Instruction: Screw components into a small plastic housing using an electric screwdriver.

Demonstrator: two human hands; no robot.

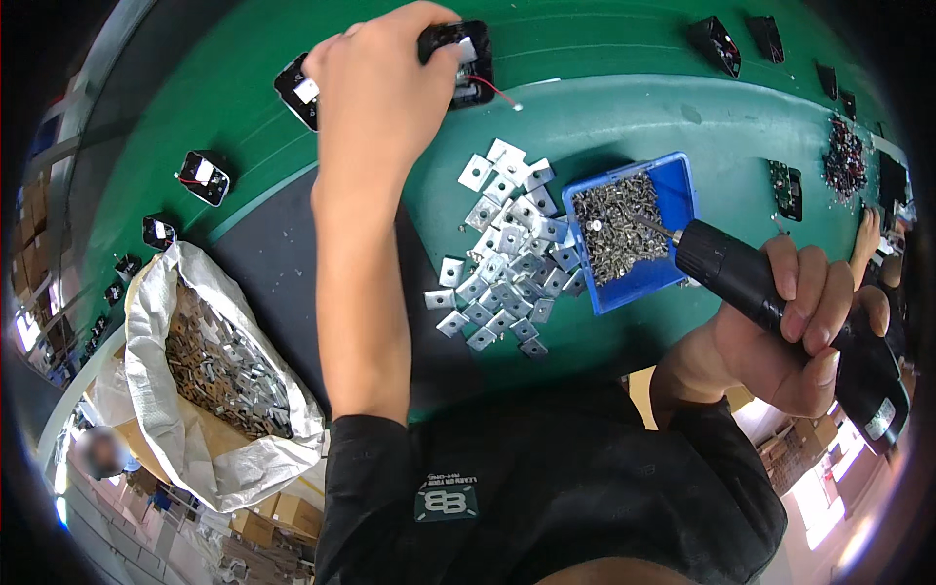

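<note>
Left hand (385,78), at the top of the head view, bends over two black cases (482,60), thumb at the right-hand one; whether its fingers grip anything cannot be told. At the right, the right hand (785,356) wraps around a black screwdriver (736,273), its bit over screws (619,249) in a blue bin (673,185). Metal plates (512,239) lie on the green surface (604,117) just left of the bin. A white sack (222,480) of metal parts (219,366) fills the lower left.
</note>
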